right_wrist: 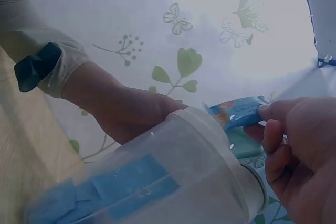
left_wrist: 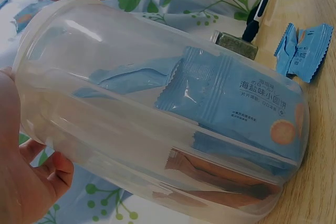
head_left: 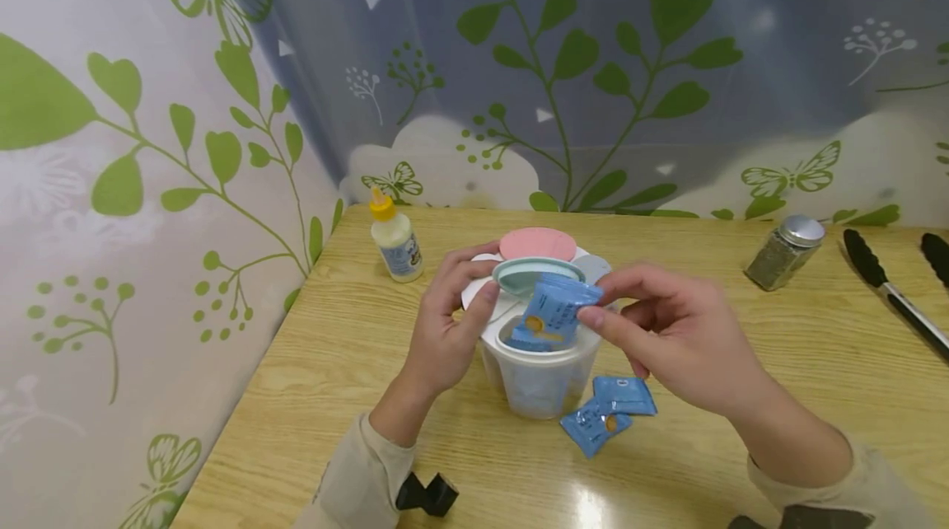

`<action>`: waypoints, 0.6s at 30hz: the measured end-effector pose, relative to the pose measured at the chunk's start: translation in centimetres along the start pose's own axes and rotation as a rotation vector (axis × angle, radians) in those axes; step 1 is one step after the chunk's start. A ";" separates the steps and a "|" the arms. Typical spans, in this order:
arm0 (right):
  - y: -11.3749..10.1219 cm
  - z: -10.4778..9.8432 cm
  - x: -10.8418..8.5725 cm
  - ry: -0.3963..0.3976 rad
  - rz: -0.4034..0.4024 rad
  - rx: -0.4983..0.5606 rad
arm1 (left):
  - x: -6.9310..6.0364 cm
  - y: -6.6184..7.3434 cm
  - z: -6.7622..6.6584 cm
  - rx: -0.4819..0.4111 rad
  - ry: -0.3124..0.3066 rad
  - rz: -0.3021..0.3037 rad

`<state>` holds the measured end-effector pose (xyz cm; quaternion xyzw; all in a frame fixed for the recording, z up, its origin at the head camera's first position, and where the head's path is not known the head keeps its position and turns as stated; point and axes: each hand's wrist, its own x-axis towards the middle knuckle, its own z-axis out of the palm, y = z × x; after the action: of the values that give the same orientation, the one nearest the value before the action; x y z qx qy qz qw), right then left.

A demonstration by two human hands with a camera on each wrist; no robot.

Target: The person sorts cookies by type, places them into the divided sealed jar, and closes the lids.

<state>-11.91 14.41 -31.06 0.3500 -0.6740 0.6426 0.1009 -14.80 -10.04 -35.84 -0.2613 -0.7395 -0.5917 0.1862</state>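
Observation:
A clear plastic canister (head_left: pixel 544 389) stands on the table, its white top carrying several lids, among them a pink lid (head_left: pixel 537 244). The pale green lid (head_left: pixel 511 275) is flipped up over an opening. My left hand (head_left: pixel 455 323) grips the top's left edge, thumb near the raised lid. Between thumb and fingers, my right hand (head_left: pixel 678 331) pinches a blue snack packet (head_left: pixel 552 311) at the opening. Through the wall, the left wrist view shows blue packets (left_wrist: pixel 247 108) and brown packets (left_wrist: pixel 220 179) inside. Two more blue packets (head_left: pixel 596 423) lie on the table by the canister's front right.
A glue-like bottle with a yellow cap (head_left: pixel 398 245) stands at the back left. Toward the back right are a glass jar with a silver lid (head_left: pixel 786 253) and black-tipped tongs (head_left: pixel 900 298). A patterned curtain (head_left: pixel 474 84) hangs behind the table.

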 end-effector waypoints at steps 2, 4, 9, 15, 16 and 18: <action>0.0 0.3 -0.1 -0.012 -0.005 -0.055 | 0.0 0.0 0.0 -0.004 0.000 -0.001; 0.0 0.4 -0.1 -0.022 -0.008 -0.098 | 0.0 0.0 0.0 -0.005 0.001 -0.003; -0.4 0.2 -0.1 -0.065 0.050 -0.150 | 0.0 -0.2 0.0 -0.002 0.003 0.001; -0.6 -0.4 -0.3 -0.095 0.154 -0.159 | 0.0 -0.1 0.0 0.013 0.001 -0.001; -0.6 -0.5 -0.4 -0.097 0.161 -0.156 | 0.0 -0.1 0.0 0.015 -0.001 -0.003; -0.5 -0.7 -0.6 -0.104 0.172 -0.145 | 0.0 -0.1 -0.1 0.016 -0.002 -0.006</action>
<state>-11.39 15.28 -30.91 0.3154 -0.7507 0.5794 0.0355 -14.86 -10.10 -35.86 -0.2581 -0.7452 -0.5861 0.1858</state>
